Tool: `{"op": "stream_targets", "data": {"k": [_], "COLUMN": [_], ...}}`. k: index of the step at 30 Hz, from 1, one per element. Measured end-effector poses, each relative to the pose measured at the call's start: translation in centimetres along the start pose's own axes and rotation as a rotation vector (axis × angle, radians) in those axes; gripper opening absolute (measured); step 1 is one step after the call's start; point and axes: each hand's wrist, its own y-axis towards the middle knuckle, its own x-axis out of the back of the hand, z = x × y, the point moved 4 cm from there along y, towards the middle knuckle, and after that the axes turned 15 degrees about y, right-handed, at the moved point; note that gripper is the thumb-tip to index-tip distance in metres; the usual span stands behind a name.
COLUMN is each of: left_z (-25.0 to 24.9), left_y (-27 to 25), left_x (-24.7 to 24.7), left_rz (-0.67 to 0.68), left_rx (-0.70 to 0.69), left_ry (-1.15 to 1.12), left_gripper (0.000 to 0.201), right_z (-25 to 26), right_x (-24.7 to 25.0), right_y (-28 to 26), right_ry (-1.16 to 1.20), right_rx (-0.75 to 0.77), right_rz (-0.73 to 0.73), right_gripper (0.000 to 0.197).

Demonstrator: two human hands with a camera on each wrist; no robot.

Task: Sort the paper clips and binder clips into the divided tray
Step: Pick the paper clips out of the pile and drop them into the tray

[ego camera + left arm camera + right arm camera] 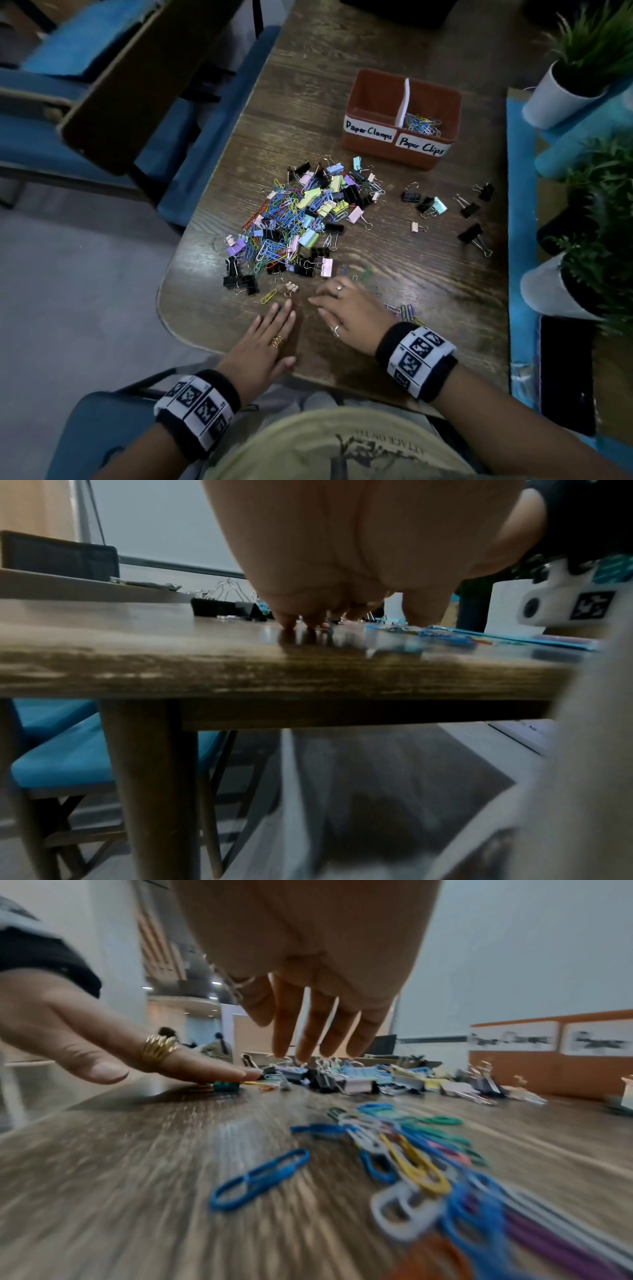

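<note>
A mixed pile of coloured paper clips and binder clips [301, 222] lies mid-table. The brown divided tray [373, 89] stands behind it; its right compartment, labelled "Paper Clips", holds coloured paper clips [421, 123], and the left one, labelled "Paper Clamps", looks empty. My left hand [274, 325] lies flat near the front edge, its straight fingers [212, 1070] pressing a small green clip [226, 1086]. My right hand [337, 301] hovers just right of it with spread fingers [308, 1031], holding nothing. Loose paper clips [411, 1150] lie under the right wrist.
Several binder clips [442, 205] are scattered right of the pile. Potted plants [561, 92] [555, 287] stand along the right edge, with a black flat device [565, 373] nearer me. Blue chairs [44, 137] are on the left. A yellow paper clip [269, 296] lies by my left fingertips.
</note>
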Motion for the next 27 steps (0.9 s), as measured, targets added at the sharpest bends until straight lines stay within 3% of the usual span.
{"op": "stream_targets", "data": {"k": [3,6,9,14,16,18,20,23,24,27], "left_z": [0.6,2.5,3.6,3.3,3.4,3.7,3.7,3.3,3.2,2.8], "left_y": [0.0,-0.3,0.6,1.9,2.0,2.2,2.4,2.4,2.4,2.7], "left_x": [1.6,3.3,3.4,2.9,2.8,2.9,3.0,3.5,3.7,3.3], "left_rz": [-0.162,-0.318,-0.23,-0.049,-0.039,-0.014,-0.045,-0.13,-0.127,-0.007], "left_rx": [0.067,0.301,0.429,0.378,0.383,0.393,0.38,0.307,0.299,0.288], "left_ry": [-0.131,-0.209,-0.156,-0.114,-0.123,-0.192,-0.252,-0.349,-0.382,-0.38], "left_gripper": [0.059,0.039,0.045,0.045,0.035,0.044,0.043,0.021,0.022,0.058], "right_z": [1.2,1.8,1.4,1.8,1.5,1.1,0.9,0.8,0.8,-0.1], "right_x": [-0.8,-0.9,-1.1,-1.3,-1.4,-1.6,-1.8,-1.4,-1.1,0.5], "right_y": [1.9,2.9,4.3,6.1,6.1,6.0,5.9,5.5,5.2,3.8], "right_ry": [-0.048,-0.092,-0.17,-0.318,-0.336,-0.315,-0.271,-0.181,-0.135,0.061], "right_rx": [-0.004,-0.013,-0.019,-0.034,-0.058,-0.085,-0.102,-0.11,-0.125,-0.24], "right_rz": [0.105,0.091,-0.003,0.201,0.226,0.233,0.232,0.173,0.143,0.026], "right_gripper": [0.037,0.046,0.045,0.035,0.033,0.029,0.026,0.027,0.028,0.026]}}
